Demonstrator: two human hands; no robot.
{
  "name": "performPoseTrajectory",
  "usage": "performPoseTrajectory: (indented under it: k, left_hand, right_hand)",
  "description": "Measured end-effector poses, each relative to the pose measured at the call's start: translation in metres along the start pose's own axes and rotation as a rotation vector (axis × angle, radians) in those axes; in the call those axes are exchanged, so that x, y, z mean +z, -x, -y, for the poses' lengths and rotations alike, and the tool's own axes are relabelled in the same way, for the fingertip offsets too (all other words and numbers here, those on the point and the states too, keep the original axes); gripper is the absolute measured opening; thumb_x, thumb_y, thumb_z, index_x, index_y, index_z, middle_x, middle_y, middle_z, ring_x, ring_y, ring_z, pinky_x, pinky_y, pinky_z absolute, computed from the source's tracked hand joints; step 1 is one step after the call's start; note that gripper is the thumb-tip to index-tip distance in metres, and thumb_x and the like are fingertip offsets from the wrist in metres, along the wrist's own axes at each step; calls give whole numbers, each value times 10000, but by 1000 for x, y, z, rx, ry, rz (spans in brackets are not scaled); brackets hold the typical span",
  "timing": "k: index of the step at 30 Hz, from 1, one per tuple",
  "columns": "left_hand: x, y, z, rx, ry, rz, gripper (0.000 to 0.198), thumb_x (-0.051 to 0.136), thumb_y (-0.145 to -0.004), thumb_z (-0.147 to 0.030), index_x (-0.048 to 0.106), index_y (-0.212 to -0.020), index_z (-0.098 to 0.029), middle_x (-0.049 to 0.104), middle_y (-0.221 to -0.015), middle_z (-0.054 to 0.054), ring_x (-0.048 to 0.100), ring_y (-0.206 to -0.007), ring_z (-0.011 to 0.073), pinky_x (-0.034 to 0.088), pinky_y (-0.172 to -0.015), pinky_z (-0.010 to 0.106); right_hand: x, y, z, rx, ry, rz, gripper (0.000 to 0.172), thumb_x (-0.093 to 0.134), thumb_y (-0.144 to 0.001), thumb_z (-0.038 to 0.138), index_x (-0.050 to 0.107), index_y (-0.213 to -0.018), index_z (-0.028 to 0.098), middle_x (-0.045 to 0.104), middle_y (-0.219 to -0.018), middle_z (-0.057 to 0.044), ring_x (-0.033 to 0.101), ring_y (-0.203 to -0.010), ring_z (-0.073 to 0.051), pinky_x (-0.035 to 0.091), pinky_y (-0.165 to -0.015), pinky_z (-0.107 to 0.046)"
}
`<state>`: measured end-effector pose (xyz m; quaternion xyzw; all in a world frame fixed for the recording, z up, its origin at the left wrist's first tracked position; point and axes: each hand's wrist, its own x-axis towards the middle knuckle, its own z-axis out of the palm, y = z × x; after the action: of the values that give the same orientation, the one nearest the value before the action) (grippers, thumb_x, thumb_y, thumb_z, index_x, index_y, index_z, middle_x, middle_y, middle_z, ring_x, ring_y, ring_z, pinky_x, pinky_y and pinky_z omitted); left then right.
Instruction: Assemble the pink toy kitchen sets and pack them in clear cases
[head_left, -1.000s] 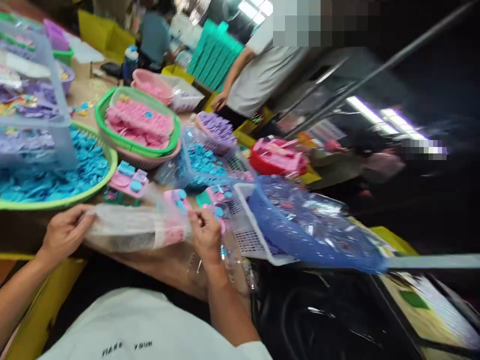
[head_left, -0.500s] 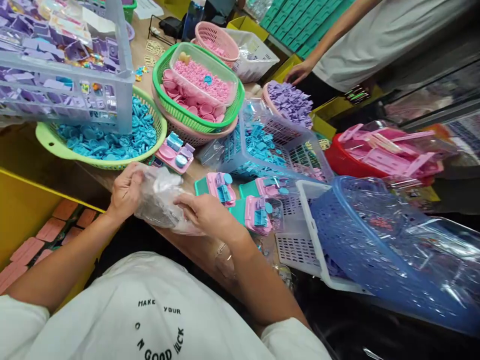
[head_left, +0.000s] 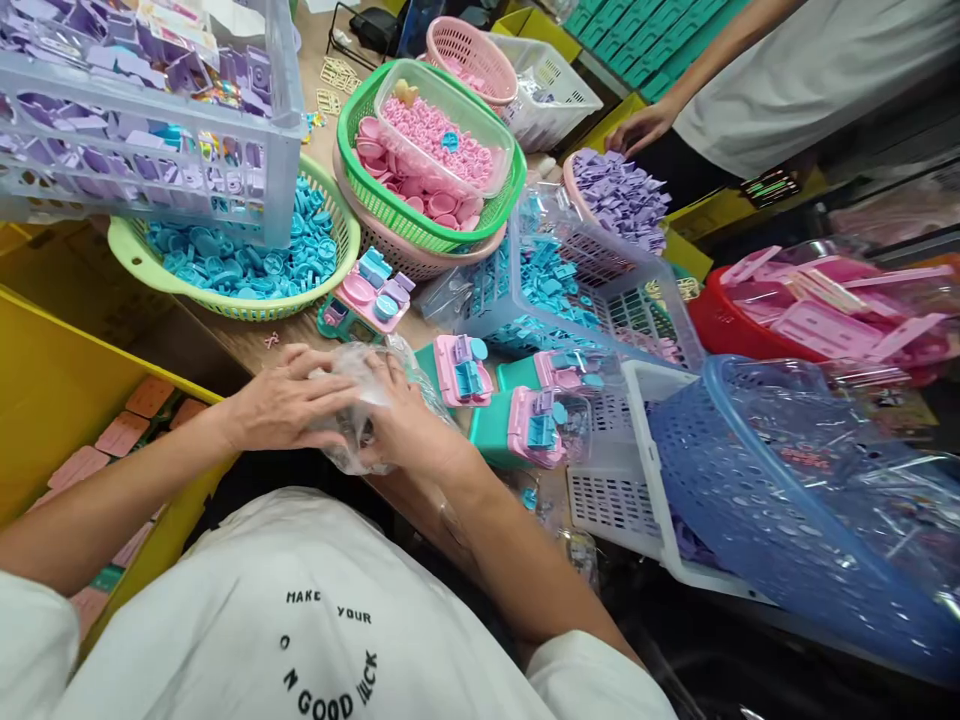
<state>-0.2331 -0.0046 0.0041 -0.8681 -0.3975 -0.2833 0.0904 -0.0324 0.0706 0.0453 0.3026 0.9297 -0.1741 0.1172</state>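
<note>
Both hands hold the bag at the near edge of the bench.

Compared with half a second ago, I see the bag gathered into a compact bundle instead of drawn out between two ends; I judge that this gives firmer control. The left hand holds with fingers laid long across it; the right hand holds with fingers curled over its right side. The bag is thin, clear and wrinkled; I cannot tell its contents. To the right, boxy toys show smooth teal and pink surfaces. The blue basket is perforated, with a rounded rim.
</note>
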Motion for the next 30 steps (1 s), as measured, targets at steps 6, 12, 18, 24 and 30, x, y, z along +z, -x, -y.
performPoseTrajectory:
  k: [6,12,18,24,30]
  left_hand:
    - [-1,40,21,-154,37,120,371,594,-912,-582,686,-841,-230,656,-790,38,520,-845,225,354,-959,449]
    - [4,68,13,-248,40,155,216,625,-895,-392,644,-753,-231,647,-796,41,518,-845,228,358,-914,448]
    - [8,80,7,-377,16,173,129,638,-855,-341,671,-844,-217,662,-853,65,520,-854,242,379,-881,456]
    - [-15,53,-15,-547,330,-149,191,617,-832,-246,642,-1015,-198,631,-1001,88,557,-936,239,465,-857,410]
    - [5,11,-32,-779,591,-164,550,725,-803,-476,603,-1250,-180,642,-1263,142,602,-1166,301,475,-1022,448]
  right_hand:
    - [5,0,-1,138,37,-42,855,933,-612,321,549,-1358,159,294,-1591,-234,227,-1464,-524,418,-1024,-718]
    - [16,-4,-10,122,-29,-106,480,891,-665,324,653,-1055,178,504,-1415,-184,449,-1290,-448,495,-925,-629]
    - [11,9,-19,-16,-203,-216,339,801,-721,217,548,-945,189,541,-1376,-155,507,-1234,-337,472,-967,-522]
    - [25,17,-22,-114,-51,-361,286,742,-732,130,551,-936,190,494,-1440,-172,426,-1316,-362,393,-1015,-535]
    - [31,20,-19,-129,-10,-421,286,799,-764,226,590,-959,207,492,-1443,-148,421,-1333,-345,371,-1064,-522]
